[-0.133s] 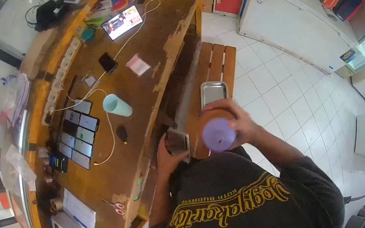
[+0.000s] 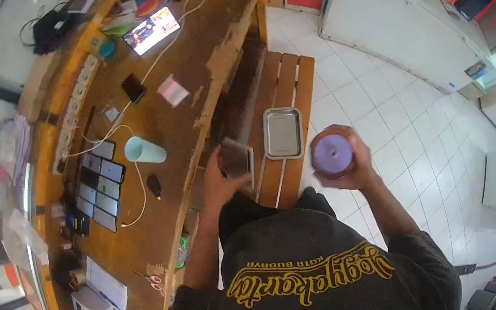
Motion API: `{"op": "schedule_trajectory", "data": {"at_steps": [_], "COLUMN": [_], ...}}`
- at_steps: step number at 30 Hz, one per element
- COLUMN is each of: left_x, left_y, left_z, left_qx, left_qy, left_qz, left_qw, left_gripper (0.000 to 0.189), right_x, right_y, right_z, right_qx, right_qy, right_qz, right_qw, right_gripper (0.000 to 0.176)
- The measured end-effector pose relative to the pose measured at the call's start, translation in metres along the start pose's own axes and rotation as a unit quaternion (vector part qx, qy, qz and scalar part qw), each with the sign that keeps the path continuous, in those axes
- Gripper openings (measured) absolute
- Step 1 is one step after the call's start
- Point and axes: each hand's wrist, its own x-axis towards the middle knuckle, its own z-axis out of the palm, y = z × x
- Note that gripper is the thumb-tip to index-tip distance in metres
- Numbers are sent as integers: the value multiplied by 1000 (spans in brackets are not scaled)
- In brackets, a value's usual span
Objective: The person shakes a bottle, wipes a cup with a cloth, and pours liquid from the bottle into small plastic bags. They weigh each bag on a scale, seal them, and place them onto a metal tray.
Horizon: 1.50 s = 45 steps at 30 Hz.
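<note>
My left hand (image 2: 216, 186), at the table's edge, is closed round a flat rectangular object with a dark face and a pale metallic rim (image 2: 237, 158); its exact kind does not show. Over the tiled floor, right of the bench, my right hand (image 2: 357, 155) grips a round container with a purple top (image 2: 332, 154). There is a small dark spot at the middle of that top, and the container's lower part is hidden below it. Between the two hands, a shallow rectangular metal tray (image 2: 283, 133) lies on the slatted wooden bench (image 2: 286, 87).
To the left, the wooden table (image 2: 187, 109) carries a pale green cup (image 2: 144, 150), several phones (image 2: 104, 188), a lit screen (image 2: 152, 31), cables and scissors (image 2: 151, 280). A white chest freezer (image 2: 395, 29) stands beyond the tiled floor.
My right hand has moved right with the purple-topped container, from over the bench to over the floor, uncovering the tray. My left hand still holds the rectangular object. The camera view has shifted slightly.
</note>
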Motion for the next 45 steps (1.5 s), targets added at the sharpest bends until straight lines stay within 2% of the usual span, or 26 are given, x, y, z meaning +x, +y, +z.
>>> {"op": "schedule_trajectory", "data": {"at_steps": [1,3,4,5,6,7,8,9,12,14,15,17,19,20,21,23,24,26,30,32,33,36,39,42,45], "left_x": [24,81,117,150,188,229,276,319,388,425,452,470,456,449,444,440,420,358,292,278,270,252,230,213,193], "left_y": [8,24,26,15,-2,-21,-44,-68,-115,-146,-174,-193,-161,-156,-169,-216,-218,-205,-222,-239,-241,-243,-245,-246,-227], "left_z": [6,27,40,56,77,101,131,166,236,283,313,324,297,279,276,261,240,191,132,119,113,105,100,95,88], "left_qx": [7,60,108,111,119,127,123,128,113,93,78,65,92,40,2,22,22,11,59,11,12,41,-11,-48,-24], "left_qy": [0,-28,-35,-47,-68,-87,-90,-102,-122,-130,-89,-52,-64,-108,-102,-115,-113,-151,-88,-77,-75,-37,-26,-44,-62], "left_qz": [16,23,39,42,4,-29,-15,-24,-51,-53,-63,-75,-21,-12,-21,57,56,10,-41,-93,-90,-77,-51,-37,-9], "left_qw": [1000,998,993,992,991,988,988,986,985,986,991,994,994,993,995,991,992,988,993,993,993,996,998,997,998], "left_gripper": [112,113,114,114,116,118,118,121,125,127,125,123,124,124,124,122,122,121,121,121,121,121,120,119,112], "right_x": [-15,-57,-72,-91,-106,-121,-134,-146,-178,-203,-210,-218,-216,-220,-218,-214,-213,-203,-192,-193,-194,-218,-219,-205,-192], "right_y": [20,55,71,84,99,114,135,151,190,199,208,217,220,224,230,241,247,252,258,253,254,252,252,267,275], "right_z": [2,-16,-23,-20,-11,5,20,32,74,103,117,141,160,169,177,192,200,210,249,267,275,310,335,345,358], "right_qx": [42,-23,-34,-80,-126,-133,-163,-180,-270,-241,-213,-203,-193,-192,-188,-174,-164,-155,-80,-61,-49,-30,-13,-33,-16], "right_qy": [113,92,99,106,114,123,195,225,272,294,318,320,312,307,297,281,277,210,253,236,220,207,200,203,212], "right_qz": [-15,111,118,195,266,270,238,219,197,221,236,254,259,260,251,235,229,209,125,108,92,123,124,118,136], "right_qw": [993,989,988,972,949,946,937,932,902,898,893,890,894,895,902,914,919,942,956,964,970,970,972,971,968], "right_gripper": [75,103,103,105,106,106,106,106,106,105,104,102,100,99,101,105,106,107,98,98,97,91,87,94,89]}}
